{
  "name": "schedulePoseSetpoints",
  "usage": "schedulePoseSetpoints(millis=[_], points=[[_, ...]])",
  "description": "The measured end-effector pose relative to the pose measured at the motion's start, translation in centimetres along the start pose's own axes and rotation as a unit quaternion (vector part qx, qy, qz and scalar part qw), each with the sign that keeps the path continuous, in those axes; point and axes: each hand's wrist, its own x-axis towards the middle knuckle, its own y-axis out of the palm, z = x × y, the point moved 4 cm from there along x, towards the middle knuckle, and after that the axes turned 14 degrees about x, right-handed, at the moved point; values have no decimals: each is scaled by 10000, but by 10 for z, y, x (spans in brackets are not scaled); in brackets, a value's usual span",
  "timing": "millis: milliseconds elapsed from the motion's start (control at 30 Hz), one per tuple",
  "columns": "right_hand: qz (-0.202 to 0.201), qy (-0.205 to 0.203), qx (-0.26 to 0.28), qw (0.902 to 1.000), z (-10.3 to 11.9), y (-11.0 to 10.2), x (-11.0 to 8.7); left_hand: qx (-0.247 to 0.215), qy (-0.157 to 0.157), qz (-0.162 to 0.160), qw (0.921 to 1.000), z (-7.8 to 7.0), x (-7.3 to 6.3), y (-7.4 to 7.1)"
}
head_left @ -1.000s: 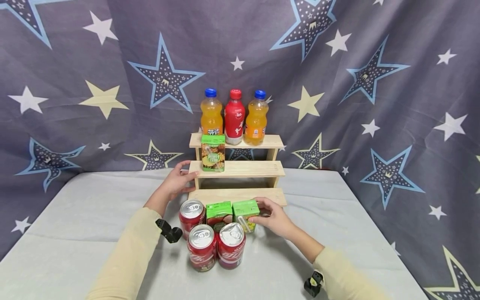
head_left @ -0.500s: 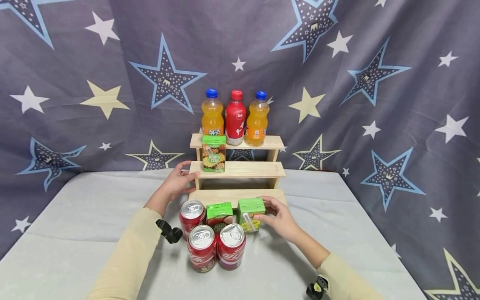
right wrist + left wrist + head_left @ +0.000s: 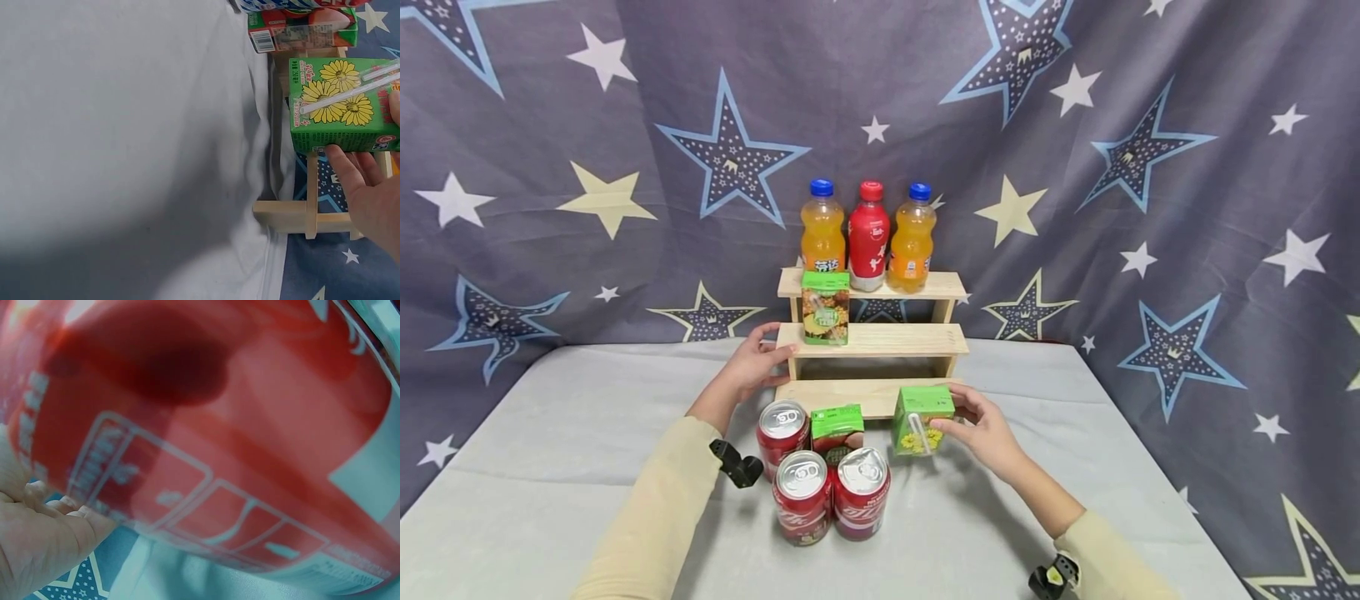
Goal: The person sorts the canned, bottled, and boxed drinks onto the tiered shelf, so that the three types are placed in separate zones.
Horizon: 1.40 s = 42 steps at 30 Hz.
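A green drink carton [image 3: 922, 422] with yellow flowers and a straw is pinched in my right hand [image 3: 988, 429], in front of the lowest step at its right end. In the right wrist view, thumb and fingers hold this carton [image 3: 340, 103] by its sides. My left hand [image 3: 754, 364] grips the left end of the three-step wooden display rack [image 3: 910, 340], thumb on the middle step. A second green carton [image 3: 826, 310] stands on that step's left side. A third carton [image 3: 837, 429] stands before the rack, partly hidden by cans.
Three red soda cans, including the front left can [image 3: 802, 498], cluster before the rack. On the top step stand two orange soda bottles and a red bottle [image 3: 869, 237]. A red can [image 3: 250, 425] fills the left wrist view. A star-patterned curtain hangs behind.
My right hand has moved the flowered carton right and slightly up, away from the third carton and the cans. My left hand stays on the rack.
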Motion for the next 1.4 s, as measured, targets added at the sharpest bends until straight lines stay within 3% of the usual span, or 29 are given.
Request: schedulePoseSetpoints(millis=[733, 1400], points=[[-343, 110, -288, 9989, 21, -29, 5, -1, -6, -18, 10000, 2, 1, 0], [-344, -187, -329, 9987, 46, -33, 36, 23, -61, -23, 10000, 1, 1, 0]])
